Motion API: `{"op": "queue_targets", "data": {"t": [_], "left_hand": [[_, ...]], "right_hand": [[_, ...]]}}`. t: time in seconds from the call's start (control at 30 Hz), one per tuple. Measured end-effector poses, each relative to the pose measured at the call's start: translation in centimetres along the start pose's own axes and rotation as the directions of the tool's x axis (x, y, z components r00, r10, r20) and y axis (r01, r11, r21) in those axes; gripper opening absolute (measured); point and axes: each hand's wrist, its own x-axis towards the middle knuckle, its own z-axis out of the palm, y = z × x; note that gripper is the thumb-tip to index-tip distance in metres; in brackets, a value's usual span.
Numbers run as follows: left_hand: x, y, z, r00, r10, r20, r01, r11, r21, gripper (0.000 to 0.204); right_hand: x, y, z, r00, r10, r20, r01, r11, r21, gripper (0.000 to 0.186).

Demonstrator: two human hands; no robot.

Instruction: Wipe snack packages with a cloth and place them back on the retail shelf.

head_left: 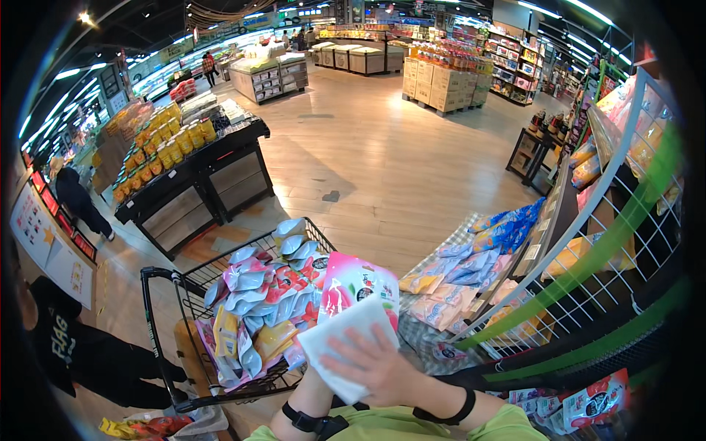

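I note my right hand (pixel 382 367) pressing a white cloth (pixel 342 342) against a pink pouch (pixel 357 283), fingers spread flat; my left hand is hidden behind, fingers unreadable. Step: wiping above the cart (pixel 220 283). Next calls for steady support.

1. View: one only, head-worn wide fisheye, the left of a side-by-side pair; no second view shown to share ground with.
2. Position: at the person's head, looking down and forward over the chest.
3. Near field: right hand (pixel 382 367) and shopping cart (pixel 158 294) close beneath the lens, at lower centre.
4. Far field: shop floor (pixel 382 162) and distant shelving toward the top.
5. Distortion: straight edges bow near the dark circular rim.
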Motion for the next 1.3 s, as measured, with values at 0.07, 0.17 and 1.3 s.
{"op": "queue_targets", "data": {"t": [0.07,0.17,1.3], "left_hand": [[0.2,0.2,-0.3,0.996,-0.065,0.068,0.075,0.984,-0.159,0.091],[-0.4,1.3,1.0,0.986,-0.113,0.121,0.145,0.943,-0.299,0.089],[0.1,5.0,6.0,0.967,0.200,-0.158,-0.046,0.745,0.666,0.048]], "right_hand": [[0.8,-0.4,0.6,0.997,-0.042,0.058,0.047,0.996,-0.072,0.066],[2.0,0.5,0.0,0.994,0.056,0.089,-0.045,0.991,-0.125,0.069],[0.8,6.6,2.7,0.591,0.803,0.078,-0.160,0.021,0.987,0.043]]}}
